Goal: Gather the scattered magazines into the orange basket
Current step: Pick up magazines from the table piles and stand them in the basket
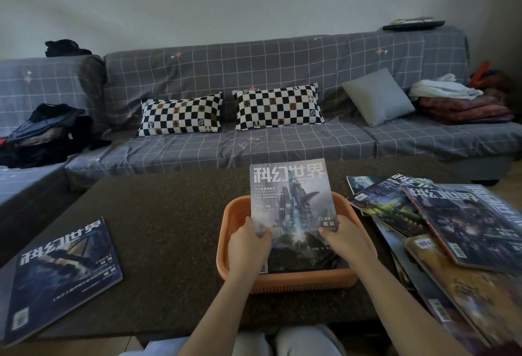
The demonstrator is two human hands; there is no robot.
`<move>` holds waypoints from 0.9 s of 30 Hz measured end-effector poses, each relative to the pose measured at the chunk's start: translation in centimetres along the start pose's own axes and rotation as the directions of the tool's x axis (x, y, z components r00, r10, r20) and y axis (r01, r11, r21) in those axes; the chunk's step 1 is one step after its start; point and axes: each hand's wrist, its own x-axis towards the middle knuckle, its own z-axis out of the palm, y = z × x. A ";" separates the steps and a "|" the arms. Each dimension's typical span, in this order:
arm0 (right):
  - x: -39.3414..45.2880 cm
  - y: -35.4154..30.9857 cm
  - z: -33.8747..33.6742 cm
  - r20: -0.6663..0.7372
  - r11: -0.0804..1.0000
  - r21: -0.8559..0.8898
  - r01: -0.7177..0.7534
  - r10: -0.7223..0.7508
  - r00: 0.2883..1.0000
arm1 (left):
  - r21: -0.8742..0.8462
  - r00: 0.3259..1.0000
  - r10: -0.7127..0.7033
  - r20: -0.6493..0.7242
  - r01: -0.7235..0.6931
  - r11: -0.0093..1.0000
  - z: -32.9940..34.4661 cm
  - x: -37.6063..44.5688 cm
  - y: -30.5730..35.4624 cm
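An orange basket [296, 278] stands on the dark table in front of me. A magazine with a grey spaceship cover [292, 200] leans in it, its far end sticking up over the back rim. My left hand [247, 245] grips its lower left edge and my right hand [346, 238] its lower right edge. Beneath it inside the basket lies another dark magazine [308, 259]. A blue magazine [63, 273] lies flat on the table at the left. Several magazines [452, 231] are spread in an overlapping pile at the right.
The dark speckled table [175, 228] fills the foreground. Behind it runs a grey checked sofa [254, 67] with two checkerboard pillows [278, 107], a grey cushion [377, 97], dark clothes at the left [45, 135] and folded blankets at the right [463, 107]. My knees show below the table.
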 end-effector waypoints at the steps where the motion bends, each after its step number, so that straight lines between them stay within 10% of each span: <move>1: -0.2 -0.1 0.1 0.000 0.998 0.061 -0.006 0.006 1.000 | -0.017 1.000 -0.013 0.011 0.013 1.000 -0.1 -0.1 0.1; 7: -3.0 -1.6 1.1 -0.193 0.931 0.275 0.242 -0.193 0.962 | -0.164 0.998 0.006 -0.066 -0.016 0.986 -1.9 -1.3 -0.2; 27: -7.7 -14.6 25.5 0.392 0.843 0.392 0.369 -0.516 0.762 | -0.173 0.887 -0.188 -0.421 0.125 0.977 -19.7 -2.8 -17.0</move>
